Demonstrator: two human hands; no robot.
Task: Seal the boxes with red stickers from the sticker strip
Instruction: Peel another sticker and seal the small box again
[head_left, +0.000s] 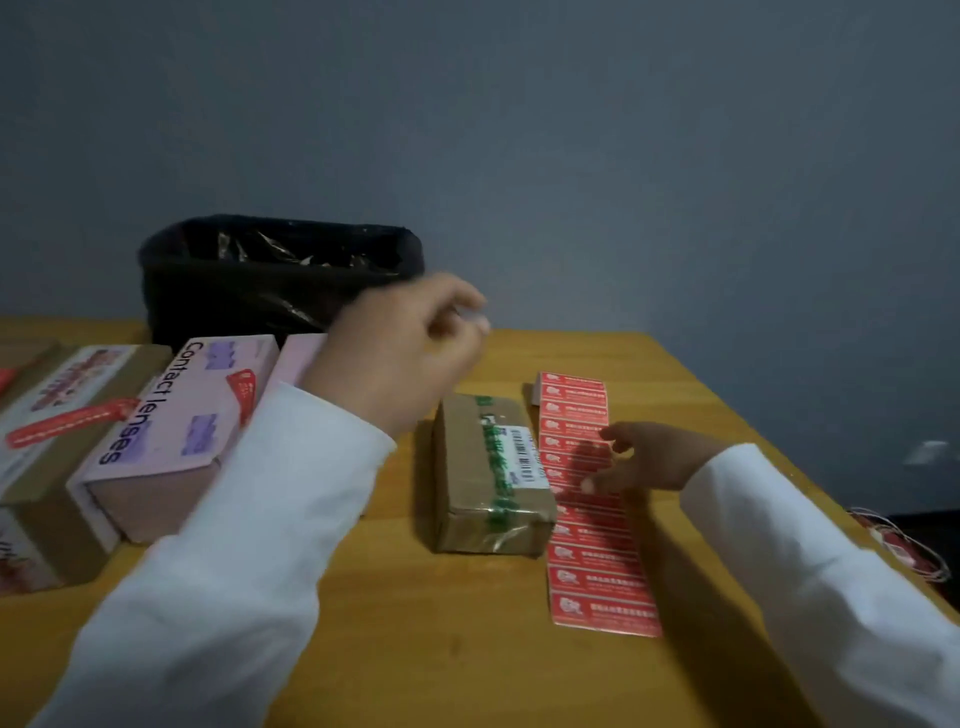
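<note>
The sticker strip (592, 499) was laid flat on the worktop (415, 649), its long axis running from about 12 o'clock down to 5 o'clock, just beside the brown taped box (488, 473). It was judged light, thin and floppy — best taken by a peeled corner of one red sticker, with the backing pinned down. The right hand (649, 460) was rested on the strip's middle, fingers spread and flat, gripping nothing plainly. The left hand (410, 348) was raised towards 11 o'clock, fingers curled; whether anything was pinched could not be told — blur obscured it. The pink box (176, 431), at 9 o'clock, already bore a red sticker.
</note>
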